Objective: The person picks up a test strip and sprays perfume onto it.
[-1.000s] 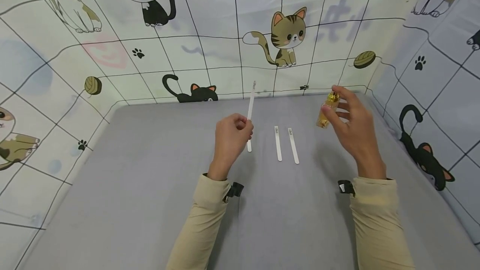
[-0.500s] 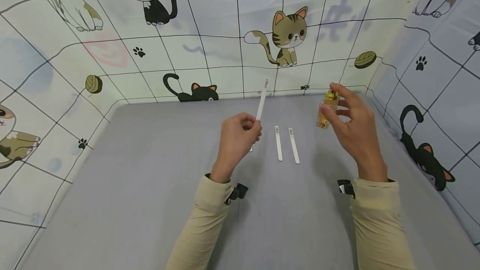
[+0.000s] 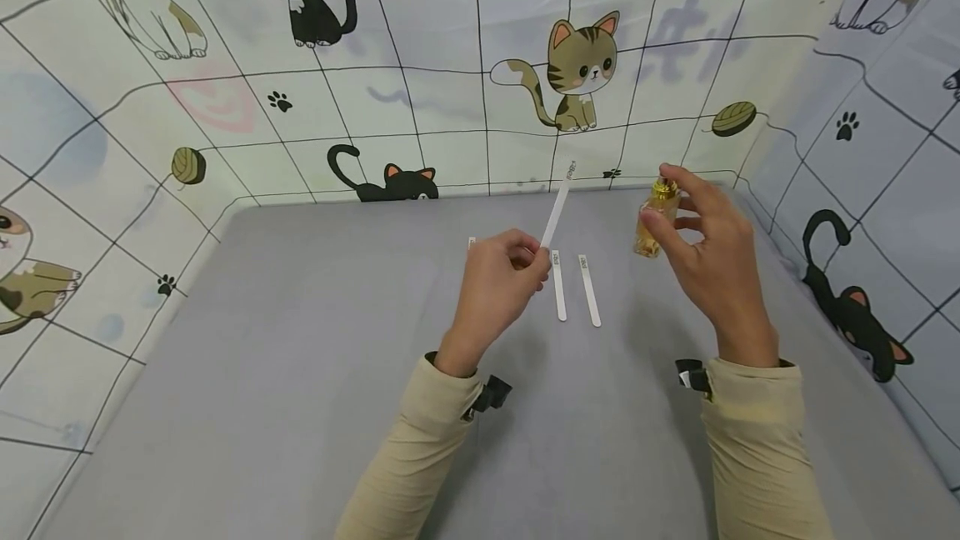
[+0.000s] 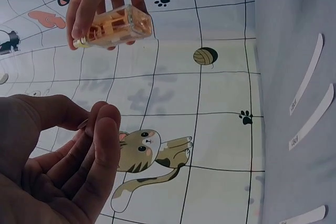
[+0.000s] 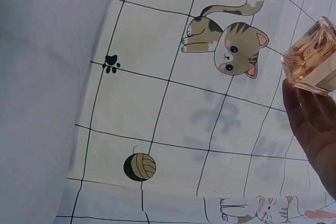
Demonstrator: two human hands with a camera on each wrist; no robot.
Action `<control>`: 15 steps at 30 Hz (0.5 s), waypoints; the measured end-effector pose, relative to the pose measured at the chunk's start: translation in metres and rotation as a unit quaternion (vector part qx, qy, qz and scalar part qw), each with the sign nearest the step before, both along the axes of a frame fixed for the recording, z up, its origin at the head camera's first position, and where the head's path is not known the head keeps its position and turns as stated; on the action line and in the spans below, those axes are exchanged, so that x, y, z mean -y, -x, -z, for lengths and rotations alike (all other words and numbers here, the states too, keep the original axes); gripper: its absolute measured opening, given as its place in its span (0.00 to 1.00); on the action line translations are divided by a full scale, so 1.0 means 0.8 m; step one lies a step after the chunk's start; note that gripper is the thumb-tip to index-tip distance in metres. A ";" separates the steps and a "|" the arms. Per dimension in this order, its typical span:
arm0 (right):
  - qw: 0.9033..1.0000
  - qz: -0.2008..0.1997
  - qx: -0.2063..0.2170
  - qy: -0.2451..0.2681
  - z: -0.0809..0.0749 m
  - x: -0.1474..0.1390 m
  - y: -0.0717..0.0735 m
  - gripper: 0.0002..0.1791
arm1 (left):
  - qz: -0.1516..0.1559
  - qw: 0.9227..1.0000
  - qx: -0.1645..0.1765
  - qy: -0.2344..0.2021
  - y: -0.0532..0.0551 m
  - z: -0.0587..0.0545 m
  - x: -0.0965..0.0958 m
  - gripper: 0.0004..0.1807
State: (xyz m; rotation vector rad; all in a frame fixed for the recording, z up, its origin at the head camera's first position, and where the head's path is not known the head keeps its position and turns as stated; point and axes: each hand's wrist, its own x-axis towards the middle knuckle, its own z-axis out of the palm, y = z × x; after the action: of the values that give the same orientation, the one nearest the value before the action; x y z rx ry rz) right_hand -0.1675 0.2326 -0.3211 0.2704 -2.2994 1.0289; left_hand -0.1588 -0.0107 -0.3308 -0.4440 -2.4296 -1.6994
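Observation:
Between thumb and fingers my left hand (image 3: 498, 294) pinches a narrow white paper test strip (image 3: 557, 215), tilted up to the right with its printed end at the top. My right hand (image 3: 712, 273) grips a small clear perfume bottle (image 3: 654, 227) of amber liquid, index finger on top of its gold spray cap (image 3: 664, 187). A short gap separates strip and bottle. In the left wrist view the bottle (image 4: 123, 24) leans sideways in the picture; the held strip is hidden behind my left fingers (image 4: 107, 145). The right wrist view catches the bottle's base (image 5: 312, 56).
Two more paper strips, a left one (image 3: 558, 290) and a right one (image 3: 589, 290), lie on the grey table (image 3: 300, 390). A third strip (image 3: 472, 243) shows just its tip behind my left hand. A cat-patterned cloth wall (image 3: 450, 107) borders the table's back and sides.
My left hand has moved right toward the bottle, and its strip leans further right. The tip of a strip on the table has come into sight behind it. My right hand has barely moved.

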 end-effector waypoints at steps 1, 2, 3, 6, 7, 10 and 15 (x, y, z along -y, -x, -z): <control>1.000 0.000 -0.001 -0.002 0.000 0.000 0.000 0.31 | 0.002 1.000 -0.001 0.001 -0.001 -0.001 -0.002 0.04; 1.000 0.000 -0.003 -0.003 -0.001 0.001 -0.001 0.30 | 0.005 1.000 -0.001 0.002 -0.002 -0.001 -0.003 0.04; 1.000 -0.002 -0.004 -0.005 -0.001 0.002 -0.001 0.30 | 0.009 1.000 0.000 0.003 -0.003 -0.001 -0.004 0.04; 1.000 -0.006 -0.008 -0.008 -0.002 0.004 -0.002 0.30 | 0.019 1.000 0.000 0.004 -0.006 -0.002 -0.006 0.04; 1.000 -0.008 -0.008 -0.009 -0.003 0.005 -0.002 0.30 | 0.023 1.000 0.000 0.001 -0.007 -0.002 -0.007 0.04; 1.000 -0.012 -0.009 -0.011 -0.003 0.007 -0.002 0.30 | 0.031 0.999 0.002 -0.003 -0.010 -0.004 -0.009 0.04; 1.000 -0.015 -0.013 -0.010 -0.003 0.009 -0.001 0.30 | 0.041 0.999 -0.001 -0.004 -0.014 -0.007 -0.013 0.03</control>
State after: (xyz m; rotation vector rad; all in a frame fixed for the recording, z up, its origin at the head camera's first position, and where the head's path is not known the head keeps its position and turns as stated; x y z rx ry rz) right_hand -0.1667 0.2253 -0.3186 0.3248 -2.2903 1.0114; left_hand -0.1474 -0.0001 -0.3253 -0.5527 -2.4332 -1.7395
